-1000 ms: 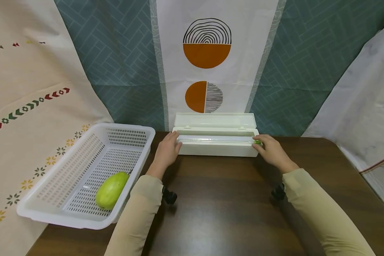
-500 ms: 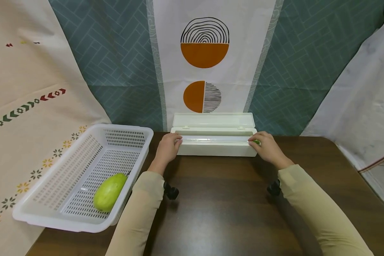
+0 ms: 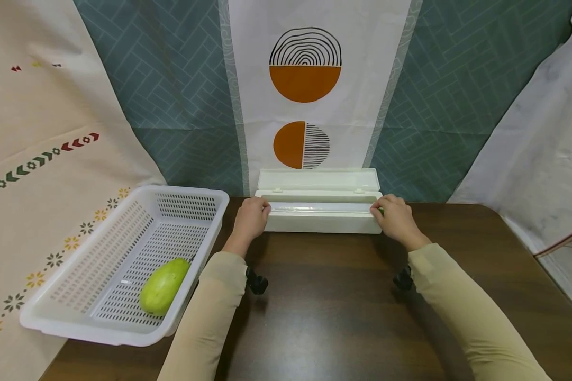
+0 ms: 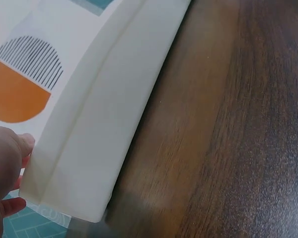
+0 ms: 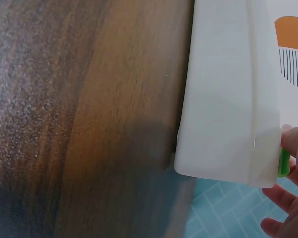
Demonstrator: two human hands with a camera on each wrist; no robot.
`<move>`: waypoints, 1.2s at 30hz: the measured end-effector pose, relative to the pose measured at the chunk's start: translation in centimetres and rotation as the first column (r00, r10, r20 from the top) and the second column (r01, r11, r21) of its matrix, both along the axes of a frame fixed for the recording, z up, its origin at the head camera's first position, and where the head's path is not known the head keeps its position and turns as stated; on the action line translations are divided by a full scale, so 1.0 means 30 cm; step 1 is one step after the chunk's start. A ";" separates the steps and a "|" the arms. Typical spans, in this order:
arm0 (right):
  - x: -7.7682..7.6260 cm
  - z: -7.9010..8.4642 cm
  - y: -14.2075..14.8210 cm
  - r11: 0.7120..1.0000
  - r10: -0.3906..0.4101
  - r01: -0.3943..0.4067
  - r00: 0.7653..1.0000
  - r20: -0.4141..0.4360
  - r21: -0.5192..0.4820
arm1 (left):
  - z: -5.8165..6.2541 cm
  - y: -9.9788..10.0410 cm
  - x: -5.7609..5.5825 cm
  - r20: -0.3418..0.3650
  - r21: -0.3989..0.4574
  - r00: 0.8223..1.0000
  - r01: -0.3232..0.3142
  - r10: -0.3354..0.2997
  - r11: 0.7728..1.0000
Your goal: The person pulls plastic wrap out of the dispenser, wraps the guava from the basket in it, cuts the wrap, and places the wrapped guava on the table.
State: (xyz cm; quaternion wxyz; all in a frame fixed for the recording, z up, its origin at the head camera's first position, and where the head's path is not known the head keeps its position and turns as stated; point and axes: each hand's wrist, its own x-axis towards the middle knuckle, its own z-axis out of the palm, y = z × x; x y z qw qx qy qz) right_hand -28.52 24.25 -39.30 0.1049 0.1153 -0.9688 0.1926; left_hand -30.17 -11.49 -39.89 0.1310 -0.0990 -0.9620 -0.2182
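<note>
A white cling film dispenser box (image 3: 323, 224) stands on the table, its lid (image 3: 318, 181) tipped back. Inside lies a roll of cling film (image 3: 316, 207). At the box's left end my left hand (image 3: 252, 218) pinches the film's edge between thumb and fingers; the pinch itself is hidden in the left wrist view, where the hand (image 4: 4, 173) overlaps the box corner. My right hand (image 3: 394, 217) pinches the film at the right end, beside a green slider (image 5: 284, 162). Its lower fingers are spread below the box end in the right wrist view.
On the left a white perforated basket (image 3: 95, 337) holds a yellow-green oval fruit (image 3: 164, 287). A patterned cloth (image 3: 190, 106) hangs right behind the box. The dark wooden table (image 3: 324, 301) lies between my forearms.
Both hands have shifted slightly inward along the box. My right hand has moved left from the slider end, its thumb and fingers now closer together on the film.
</note>
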 end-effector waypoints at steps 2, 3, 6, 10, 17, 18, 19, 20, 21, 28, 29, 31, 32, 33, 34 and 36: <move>-0.001 -0.001 -0.004 1.000 -0.006 0.006 1.000 -0.003 0.023 | 0.001 0.001 -0.001 0.002 -0.026 1.000 -0.007 0.007 1.000; -0.001 -0.001 -0.006 0.999 -0.007 0.007 1.000 -0.006 0.032 | 0.001 0.002 -0.002 0.002 -0.037 1.000 -0.010 0.010 0.999; 0.002 0.000 -0.009 0.999 -0.004 0.005 1.000 -0.020 0.044 | 0.003 0.003 -0.002 0.005 -0.054 1.000 -0.016 0.017 0.998; 0.004 0.002 -0.011 0.999 -0.003 0.004 1.000 -0.029 0.047 | 0.002 0.002 -0.003 0.002 -0.066 1.000 -0.016 0.016 0.998; -0.007 -0.008 -0.015 1.000 -0.015 0.015 1.000 -0.005 0.002 | 0.006 -0.007 0.010 0.013 -0.045 1.000 -0.019 0.020 0.999; -0.009 -0.009 -0.016 1.000 -0.016 0.016 1.000 -0.006 -0.007 | 0.008 -0.009 0.012 0.013 -0.040 1.000 -0.021 0.021 0.999; -0.012 -0.008 -0.018 1.000 -0.016 0.016 1.000 -0.010 -0.010 | 0.010 -0.010 0.014 0.011 -0.034 1.000 -0.022 0.023 0.999; -0.013 -0.007 -0.020 1.000 -0.016 0.016 1.000 -0.017 -0.012 | 0.010 -0.010 0.015 0.011 -0.028 1.000 -0.024 0.024 0.999; -0.015 -0.006 -0.021 1.000 -0.016 0.016 1.000 -0.025 -0.016 | 0.012 -0.010 0.015 0.012 -0.020 1.000 -0.023 0.023 1.000; -0.014 0.009 -0.021 0.998 0.047 -0.049 0.996 -0.081 -0.030 | 0.016 -0.007 0.017 -0.009 0.063 1.000 0.003 -0.002 0.998; -0.013 0.010 -0.019 0.997 0.061 -0.064 0.995 -0.084 -0.035 | 0.017 -0.007 0.017 -0.014 0.072 1.000 0.007 -0.006 0.997; -0.010 0.012 -0.015 0.995 0.084 -0.088 0.993 -0.079 -0.051 | 0.019 -0.008 0.020 -0.022 0.085 1.000 0.019 -0.017 0.996; -0.008 0.013 -0.013 0.994 0.094 -0.098 0.993 -0.074 -0.057 | 0.021 -0.009 0.022 -0.020 0.091 1.000 0.024 -0.022 0.996; -0.007 0.013 -0.011 0.992 0.104 -0.108 0.993 -0.064 -0.065 | 0.023 -0.010 0.024 -0.014 0.096 1.000 0.029 -0.028 0.995; -0.005 0.014 -0.009 0.991 0.111 -0.115 0.992 -0.053 -0.073 | 0.025 -0.012 0.026 -0.001 0.102 0.999 0.035 -0.035 0.994; 0.000 0.015 -0.005 0.989 0.117 -0.120 0.993 -0.030 -0.091 | 0.028 -0.015 0.029 0.025 0.105 0.999 0.046 -0.049 0.993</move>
